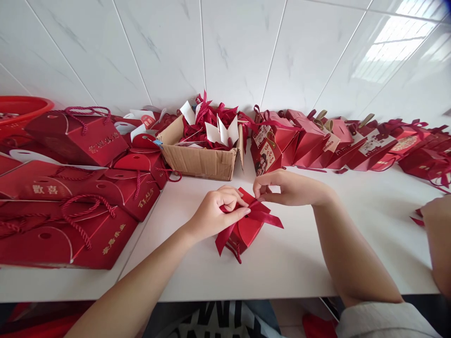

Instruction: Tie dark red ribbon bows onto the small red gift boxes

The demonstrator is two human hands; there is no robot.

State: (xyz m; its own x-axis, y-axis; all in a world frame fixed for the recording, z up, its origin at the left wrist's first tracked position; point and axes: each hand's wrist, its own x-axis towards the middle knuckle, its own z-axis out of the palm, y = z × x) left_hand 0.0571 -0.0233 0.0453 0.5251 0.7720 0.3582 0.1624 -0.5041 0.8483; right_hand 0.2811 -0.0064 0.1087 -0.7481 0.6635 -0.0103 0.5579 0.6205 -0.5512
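Observation:
A small red gift box [251,237] sits on the white table in front of me. Across its top lies a dark red satin ribbon [269,218], looped into a bow with two loose tails. My left hand [225,206] pinches the ribbon between thumb and fingers at the left side of the bow. From the right, my right hand [282,187] pinches the ribbon near the knot, its thumb and index finger closed. The knot is partly hidden by my fingers. A twisted red cord [237,253] hangs at the box's near side.
Red gift boxes [120,234] with cord handles are stacked at left, by a red plastic basket [28,105]. A cardboard box [199,162] of ribbons and white cards stands behind. Finished-looking boxes [306,143] line the tiled wall. Another person's arm [439,234] is at the right edge.

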